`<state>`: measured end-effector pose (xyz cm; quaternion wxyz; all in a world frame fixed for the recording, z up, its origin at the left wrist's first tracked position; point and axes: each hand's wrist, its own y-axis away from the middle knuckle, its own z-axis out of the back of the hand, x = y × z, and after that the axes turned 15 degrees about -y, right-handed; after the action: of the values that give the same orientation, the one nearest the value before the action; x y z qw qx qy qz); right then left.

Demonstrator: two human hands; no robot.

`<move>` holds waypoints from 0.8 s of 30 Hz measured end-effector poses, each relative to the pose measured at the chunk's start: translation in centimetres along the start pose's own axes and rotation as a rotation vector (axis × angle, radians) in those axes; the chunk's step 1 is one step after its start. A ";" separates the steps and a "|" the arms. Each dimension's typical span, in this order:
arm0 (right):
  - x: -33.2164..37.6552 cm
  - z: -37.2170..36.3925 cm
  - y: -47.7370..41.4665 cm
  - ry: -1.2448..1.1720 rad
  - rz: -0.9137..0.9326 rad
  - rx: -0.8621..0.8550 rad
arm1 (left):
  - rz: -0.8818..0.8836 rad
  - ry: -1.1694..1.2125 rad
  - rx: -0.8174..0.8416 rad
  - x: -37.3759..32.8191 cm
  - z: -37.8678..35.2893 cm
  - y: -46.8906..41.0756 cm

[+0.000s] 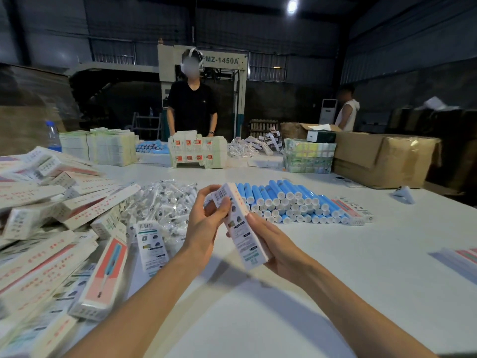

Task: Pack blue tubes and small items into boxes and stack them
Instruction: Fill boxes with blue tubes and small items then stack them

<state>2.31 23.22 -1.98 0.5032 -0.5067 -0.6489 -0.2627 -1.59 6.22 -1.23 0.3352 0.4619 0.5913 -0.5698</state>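
- Between your two hands, raised off the table (pixel 335 275), sits the slim white box (pixel 241 228), tilted with its barcoded end away from you and its printed end toward you.
- Your left hand (pixel 206 223) curls round that far end, fingertips pinching at the flap; your right hand (pixel 273 241) grips the near end, thumb lying along the edge.
- You look to be working the end flap, but whether a tube is inside cannot be told from here.
- Just beyond your right hand the blue tubes (pixel 289 200) lie stacked in rows, white caps facing you, with one box (pixel 351 210) lying against their far right side.
- Beyond your left hand is the heap of small bagged items (pixel 165 205), and further left of it the loose pile of boxes (pixel 51 228) slopes toward you.
- Risk: squeeze too hard at the flap and the thin card will probably crease or the tab will buckle instead of tucking.
- Risk: if the near end is not closed, the tilt could let the contents slide out into your right palm.
- Risk: a careless reach past your right hand could nudge the tube stack and set it rolling.
- Risk: adding a box high on the sloping pile may start a slide.
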 end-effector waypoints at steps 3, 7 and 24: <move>0.4 0.6 1.2 0.077 0.035 -0.086 | -0.066 -0.167 0.011 0.4 -0.6 0.4; 1.7 2.6 4.3 0.293 0.067 -0.244 | -0.099 -0.448 0.070 1.2 -2.4 0.6; 8.9 25.8 23.6 1.966 -0.284 -0.892 | -0.270 -0.737 0.620 2.5 -11.2 4.4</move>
<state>14.27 56.90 -6.91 0.5381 -0.1323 0.1383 -0.8208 3.08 17.32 -3.73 0.2920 0.2271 0.2907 -0.8824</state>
